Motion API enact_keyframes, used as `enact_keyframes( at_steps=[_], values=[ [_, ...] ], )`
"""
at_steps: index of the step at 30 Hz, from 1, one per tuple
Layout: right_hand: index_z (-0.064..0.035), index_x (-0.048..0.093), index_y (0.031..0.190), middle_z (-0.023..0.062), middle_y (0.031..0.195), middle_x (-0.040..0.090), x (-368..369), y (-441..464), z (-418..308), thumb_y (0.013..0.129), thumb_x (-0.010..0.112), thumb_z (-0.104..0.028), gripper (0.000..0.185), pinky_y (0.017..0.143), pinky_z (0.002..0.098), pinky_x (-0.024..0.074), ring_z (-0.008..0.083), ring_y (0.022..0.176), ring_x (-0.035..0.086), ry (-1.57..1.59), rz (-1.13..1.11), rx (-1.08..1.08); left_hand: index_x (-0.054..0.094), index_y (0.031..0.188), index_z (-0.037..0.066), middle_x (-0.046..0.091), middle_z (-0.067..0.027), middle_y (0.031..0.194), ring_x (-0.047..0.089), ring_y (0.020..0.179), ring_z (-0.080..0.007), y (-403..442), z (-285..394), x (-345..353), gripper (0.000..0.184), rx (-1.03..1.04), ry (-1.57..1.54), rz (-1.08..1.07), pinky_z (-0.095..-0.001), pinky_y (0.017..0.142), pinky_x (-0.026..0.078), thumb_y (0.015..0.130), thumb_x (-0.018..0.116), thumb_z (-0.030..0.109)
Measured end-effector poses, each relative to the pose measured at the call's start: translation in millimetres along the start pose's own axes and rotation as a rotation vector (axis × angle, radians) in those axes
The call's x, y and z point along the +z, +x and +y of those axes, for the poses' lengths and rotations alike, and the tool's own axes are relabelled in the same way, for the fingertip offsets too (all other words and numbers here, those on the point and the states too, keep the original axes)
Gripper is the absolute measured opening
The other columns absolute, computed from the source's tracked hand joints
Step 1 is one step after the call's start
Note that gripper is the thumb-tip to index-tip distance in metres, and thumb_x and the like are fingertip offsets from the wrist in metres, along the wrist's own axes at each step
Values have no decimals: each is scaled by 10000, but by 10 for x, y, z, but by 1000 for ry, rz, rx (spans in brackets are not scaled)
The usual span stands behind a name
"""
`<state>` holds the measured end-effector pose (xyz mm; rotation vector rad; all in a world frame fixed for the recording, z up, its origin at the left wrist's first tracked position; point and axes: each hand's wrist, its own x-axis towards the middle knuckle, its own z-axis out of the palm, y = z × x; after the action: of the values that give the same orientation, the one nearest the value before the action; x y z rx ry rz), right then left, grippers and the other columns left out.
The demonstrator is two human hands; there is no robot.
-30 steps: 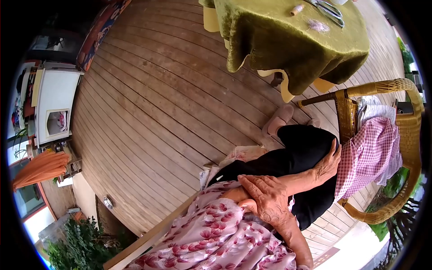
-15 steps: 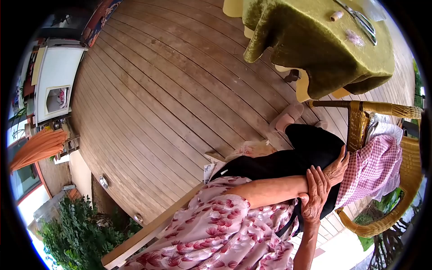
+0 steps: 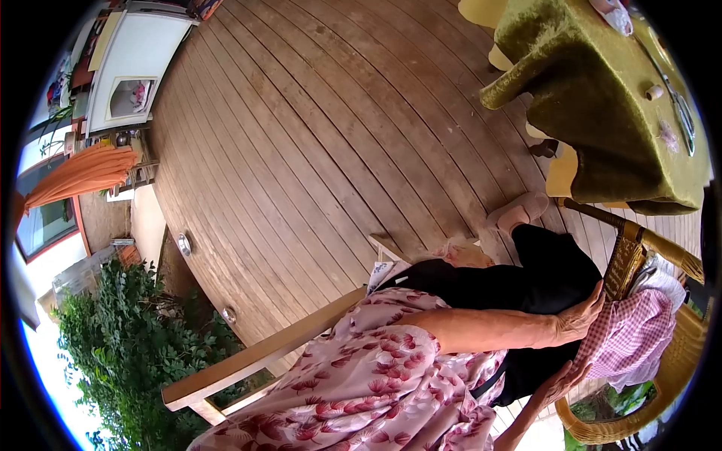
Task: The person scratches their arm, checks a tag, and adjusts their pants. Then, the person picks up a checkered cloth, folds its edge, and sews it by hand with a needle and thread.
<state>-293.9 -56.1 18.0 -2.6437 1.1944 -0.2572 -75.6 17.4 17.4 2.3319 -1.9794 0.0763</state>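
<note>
My left hand (image 3: 580, 319) lies on the knee of the black trousers (image 3: 489, 286), with its fingers stretched out and holding nothing. Right beside its fingertips is a pink-and-white checked cloth (image 3: 632, 331), draped over the wicker chair (image 3: 688, 338). My right hand (image 3: 555, 386) is lower, along the other side of the trousers. Its fingers are extended towards the lower edge of the cloth; whether they touch it I cannot tell. Nothing shows in its grasp.
A table with a green velvet cloth (image 3: 609, 113) stands at upper right, bearing scissors (image 3: 683, 120), a thread spool (image 3: 654, 92) and a tangle of thread (image 3: 667, 137). A wooden bench frame (image 3: 263, 349) runs at lower left, near leafy plants (image 3: 143, 338). Wooden decking (image 3: 323, 150) spreads across the middle.
My right hand has come off my left wrist and moved down to the trousers' other side. My left hand stays at the knee. The view has shifted, moving the surroundings down and mostly right.
</note>
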Motion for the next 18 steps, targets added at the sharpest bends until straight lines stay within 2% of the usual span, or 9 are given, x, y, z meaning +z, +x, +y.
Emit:
enact_keyframes(
  at_steps=[1, 4, 7, 12, 14, 16, 18],
  values=[
    [-89, 396, 1491, 217, 1566, 265, 0, 16, -22, 1043, 416, -412, 553, 1099, 487, 372, 362, 1415, 344, 29, 9, 115, 700, 1178, 50, 580, -144, 1345, 442, 1315, -407, -4, -10, -6, 463, 1, 18, 18, -725, 1085, 280, 890, 499, 351],
    [-91, 392, 1493, 229, 1570, 241, -1, 145, -204, 1025, 418, -487, 614, 1112, 487, 354, 369, 1426, 321, -160, 12, 65, 688, 1198, 40, 572, -157, 1351, 449, 1306, -411, -23, 14, -21, 484, -81, 89, 48, -717, 1090, 285, 881, 505, 356],
    [-97, 389, 1496, 236, 1565, 246, 30, 238, -245, 1015, 438, -497, 628, 1124, 484, 336, 371, 1435, 300, -121, 15, 56, 701, 1173, 36, 586, -159, 1329, 456, 1294, -415, 12, 2, -8, 470, -69, 44, 46, -712, 1088, 292, 872, 516, 347],
    [-100, 406, 1488, 219, 1575, 241, 55, 267, -365, 1016, 453, -474, 604, 1164, 479, 239, 344, 1470, 223, 2, 5, 90, 737, 1110, 58, 627, -153, 1263, 466, 1272, -419, -56, -94, -71, 414, -55, 11, 49, -714, 1087, 291, 868, 527, 322],
    [-99, 404, 1491, 221, 1574, 242, 12, 292, -463, 1015, 464, -462, 601, 1162, 472, 239, 341, 1470, 221, -69, -22, 122, 737, 1102, 59, 627, -147, 1263, 460, 1283, -407, 23, -6, 41, 411, -29, -66, 47, -724, 1094, 269, 874, 525, 328],
    [-78, 436, 1456, 246, 1554, 260, 8, 301, -531, 1002, 518, -430, 581, 1120, 512, 326, 402, 1433, 286, -84, 5, 81, 735, 1099, 59, 626, -143, 1274, 440, 1309, -403, -5, -31, 21, 408, -30, -109, 85, -744, 1098, 222, 880, 518, 327],
    [-96, 425, 1465, 247, 1552, 262, -7, 315, -590, 1009, 507, -424, 568, 1125, 518, 311, 413, 1431, 285, -70, -20, 86, 731, 1112, 60, 623, -143, 1282, 428, 1323, -404, -21, -14, 33, 411, -11, -134, 72, -753, 1094, 205, 886, 505, 319]
  ],
)
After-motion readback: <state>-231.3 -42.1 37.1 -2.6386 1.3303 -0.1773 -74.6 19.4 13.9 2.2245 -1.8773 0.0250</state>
